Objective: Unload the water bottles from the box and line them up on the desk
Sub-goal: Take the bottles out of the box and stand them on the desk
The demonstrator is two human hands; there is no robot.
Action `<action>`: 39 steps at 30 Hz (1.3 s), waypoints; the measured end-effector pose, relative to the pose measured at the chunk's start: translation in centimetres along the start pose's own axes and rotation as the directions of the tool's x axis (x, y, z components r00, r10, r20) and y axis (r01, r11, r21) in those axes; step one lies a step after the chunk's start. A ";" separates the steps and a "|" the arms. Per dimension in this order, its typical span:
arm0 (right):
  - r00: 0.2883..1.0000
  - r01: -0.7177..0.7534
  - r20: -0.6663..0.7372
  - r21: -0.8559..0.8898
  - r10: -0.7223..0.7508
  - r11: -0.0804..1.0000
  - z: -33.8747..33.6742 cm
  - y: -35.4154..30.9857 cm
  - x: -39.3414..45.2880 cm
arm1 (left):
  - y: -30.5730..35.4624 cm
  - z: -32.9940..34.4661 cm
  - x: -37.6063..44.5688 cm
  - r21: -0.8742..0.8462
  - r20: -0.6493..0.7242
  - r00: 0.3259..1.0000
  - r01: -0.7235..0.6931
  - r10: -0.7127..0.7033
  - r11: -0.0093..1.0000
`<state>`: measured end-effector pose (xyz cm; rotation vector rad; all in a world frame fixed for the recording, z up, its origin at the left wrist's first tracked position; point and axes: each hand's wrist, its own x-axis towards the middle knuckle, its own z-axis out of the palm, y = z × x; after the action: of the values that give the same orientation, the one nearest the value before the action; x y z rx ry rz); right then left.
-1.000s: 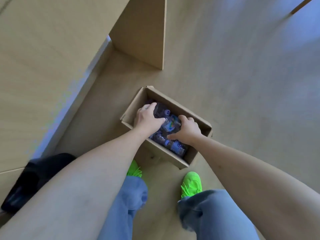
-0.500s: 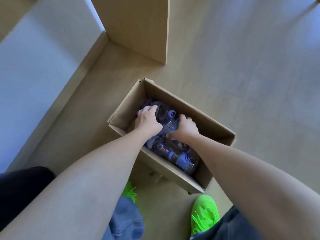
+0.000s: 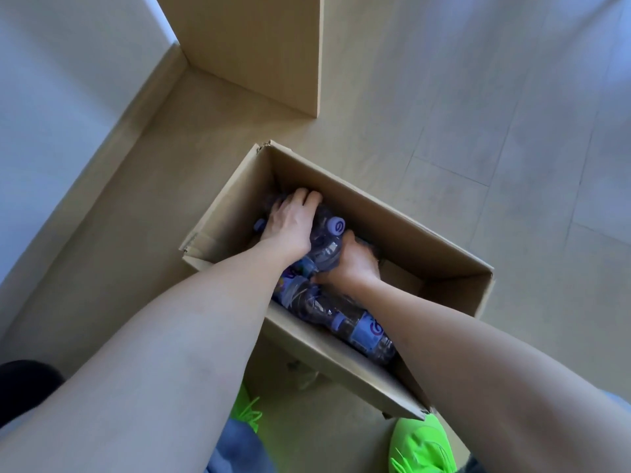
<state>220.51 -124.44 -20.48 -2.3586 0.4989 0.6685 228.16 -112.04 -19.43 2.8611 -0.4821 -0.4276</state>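
floor: pale wood-look planks, fills most of the view
panel: tall tan board standing upright at the far side, just past the box
box: open cardboard carton sitting on the floor, center of the scene, flaps up, right by the person's feet
water bottles: clear plastic with purple caps and blue-purple labels, all lying on their sides in a pile inside the box, mostly at the left and near end; none out yet
left hand: down in the far-left part of the box, fingers curled over a bottle, gripping it from above
right hand: also inside the box, just right of the left one, fingers wrapped round a bottle in the middle of the pile
shoes: neon green, at the near edge, one each side of the box's near corner
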 end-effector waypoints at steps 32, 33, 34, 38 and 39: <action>0.992 0.013 -0.124 0.205 0.013 0.979 -41.0 -20.2 -25.0 | 15.2 -47.3 -11.5 -0.432 -0.155 0.942 0.204 -0.296 0.878; 0.991 0.028 -0.134 0.220 0.002 0.975 -42.9 -21.4 -26.2 | 16.1 -49.6 -11.8 -0.455 -0.172 0.937 0.198 -0.304 0.868; 0.990 0.048 -0.140 0.235 -0.015 0.971 -45.1 -22.8 -27.5 | 17.1 -52.4 -12.3 -0.478 -0.196 0.929 0.188 -0.312 0.858; 0.984 0.121 -0.162 0.269 -0.079 0.956 -51.6 -27.3 -31.4 | 19.8 -61.1 -13.7 -0.492 -0.277 0.905 0.154 -0.321 0.857; 0.979 0.146 -0.180 0.274 -0.098 0.951 -53.1 -28.5 -32.5 | 20.3 -63.4 -14.2 -0.488 -0.299 0.896 0.153 -0.329 0.859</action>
<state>226.51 -132.82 47.24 -2.1573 0.4803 0.3212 229.48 -116.08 48.52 2.4538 0.0592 -0.0116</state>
